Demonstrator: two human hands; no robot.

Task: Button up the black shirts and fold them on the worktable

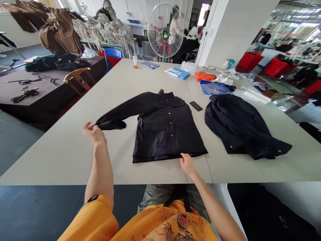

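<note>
Across the big pale table [112,167], a dark jacket [155,134] is laid flat, its buttons [170,123] turned up. Its near edge is touched by the right hand [187,164], fingers a bit spread, maybe so the cloth is held still. At the left, the sleeve [132,106] is pinched near its end by the left hand [97,134], so it is held out from the side; those fingers are blurred. The jacket's body is found between the hands, a bit farther off. Just to its right, a black phone [196,106] is set, and past that a second dark jacket [240,124] is heaped. Far off, a blue box [182,76] and a big fan [165,33] are seen, with a person [174,27] behind.
</note>
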